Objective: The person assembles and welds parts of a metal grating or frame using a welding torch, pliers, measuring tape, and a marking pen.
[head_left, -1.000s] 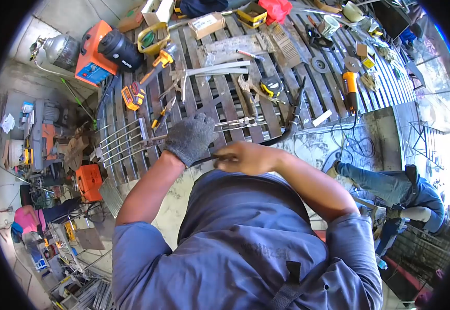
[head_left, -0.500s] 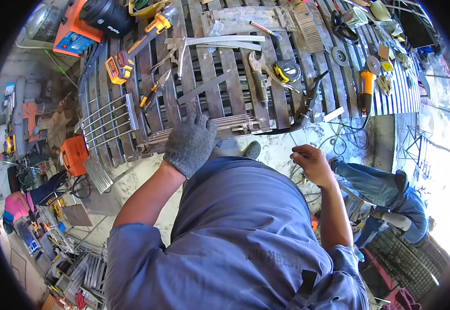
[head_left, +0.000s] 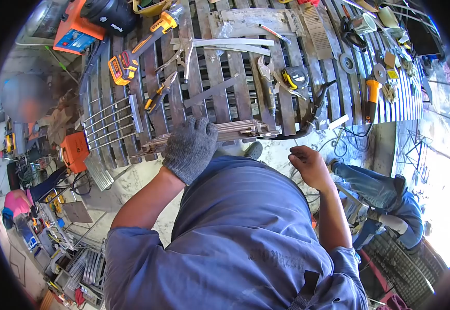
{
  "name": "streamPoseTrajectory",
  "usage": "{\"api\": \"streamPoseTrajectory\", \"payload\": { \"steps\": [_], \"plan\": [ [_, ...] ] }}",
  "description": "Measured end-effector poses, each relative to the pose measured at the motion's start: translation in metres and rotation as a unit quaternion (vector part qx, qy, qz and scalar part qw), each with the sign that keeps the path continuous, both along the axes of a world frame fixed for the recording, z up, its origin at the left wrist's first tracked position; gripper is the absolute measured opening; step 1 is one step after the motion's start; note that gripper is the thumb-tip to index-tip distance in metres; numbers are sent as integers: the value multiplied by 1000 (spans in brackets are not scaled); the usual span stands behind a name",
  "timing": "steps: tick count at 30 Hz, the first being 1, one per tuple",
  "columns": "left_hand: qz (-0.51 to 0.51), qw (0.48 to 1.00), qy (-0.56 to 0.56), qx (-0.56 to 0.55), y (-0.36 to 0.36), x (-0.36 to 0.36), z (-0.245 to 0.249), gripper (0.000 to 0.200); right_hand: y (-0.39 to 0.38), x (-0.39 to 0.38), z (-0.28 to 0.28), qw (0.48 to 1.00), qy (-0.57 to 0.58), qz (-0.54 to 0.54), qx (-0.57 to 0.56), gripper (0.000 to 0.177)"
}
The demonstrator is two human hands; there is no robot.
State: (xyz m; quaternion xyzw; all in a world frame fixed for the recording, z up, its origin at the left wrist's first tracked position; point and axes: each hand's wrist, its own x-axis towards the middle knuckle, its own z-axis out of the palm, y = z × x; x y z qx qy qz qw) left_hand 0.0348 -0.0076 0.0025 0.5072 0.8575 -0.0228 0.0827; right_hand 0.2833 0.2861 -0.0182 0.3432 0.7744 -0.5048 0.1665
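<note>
My left hand [head_left: 191, 150], in a grey knit glove, rests with bent fingers over a bundle of thin metal bars [head_left: 235, 129] at the near edge of the slatted metal bench [head_left: 282, 111]. The palm side is hidden. Bare and raised off the bench, my right hand [head_left: 310, 168] has loosely curled fingers with nothing visible between them. A welding torch [head_left: 314, 111] lies at the bench edge beyond it. Past the bars are locking pliers [head_left: 267, 88], a tape measure [head_left: 296, 77], yellow-handled pliers [head_left: 160, 94] and a flat metal strip [head_left: 210, 91].
An angle grinder [head_left: 373, 98] and a loose disc [head_left: 347, 62] lie at right. A yellow power tool [head_left: 147, 39] and an orange machine [head_left: 78, 31] occupy the far left. A rod grid [head_left: 109, 124] sits at the left edge. Another person [head_left: 390, 201] crouches at right.
My view has shifted slightly, so the bench things sit a little further right. The right hand's fingers have loosened a little. My left hand stays on the bars.
</note>
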Motion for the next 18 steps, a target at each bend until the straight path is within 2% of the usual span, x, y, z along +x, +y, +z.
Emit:
{"api": "streamPoseTrajectory", "payload": {
  "steps": [9, 13, 16, 18],
  "plan": [
    [12, 998, -62, 13, -10, -12, 22, 42, 20, -16, -6, 989, -1, -37, 145, 37],
    [-7, 997, -78, -9, -18, -27, 23, 37, -8, -52, 50, 990, 0, -31, 139, 26],
    [-23, 992, -124, 3, -20, -40, 29, 35, -46, -79, 94, 989, 125, 21, 81, 17],
    [-38, 984, -175, 8, -17, -53, 38, 36, -66, -96, 103, 952, 240, 162, 101, 21]
  ]
}}
